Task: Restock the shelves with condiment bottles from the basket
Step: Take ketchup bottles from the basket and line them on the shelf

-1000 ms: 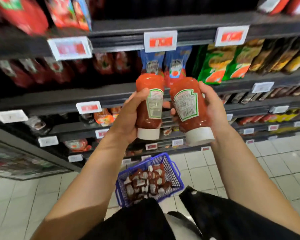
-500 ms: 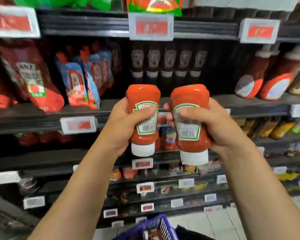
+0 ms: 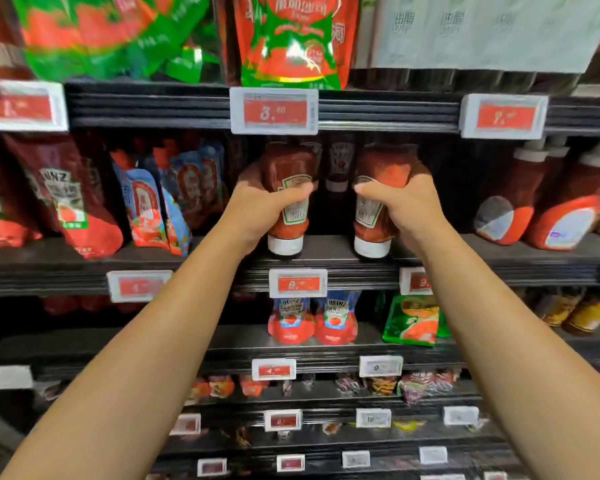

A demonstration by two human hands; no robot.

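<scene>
The shelf unit fills your view, dark tiers w/ red-and-white price tags along each front edge. You work at the second visible tier. On that tier, left side: red and blue sauce pouches, leaning; right side: large red squeeze bottles w/ white caps up. Tier above carries green-and-red pouches; tier below, two small red pouches standing side by side. Your left hand is wrapped round the left ketchup bottle, thumb across the label; your right hand is wrapped round the right ketchup bottle, same way. Both bottles stand cap-down, white caps at the tier's front lip, near each other but apart. Cap contact w/ the shelf surface: can't confirm. Behind them, further dark bottles stand at the back, partly hidden.
</scene>
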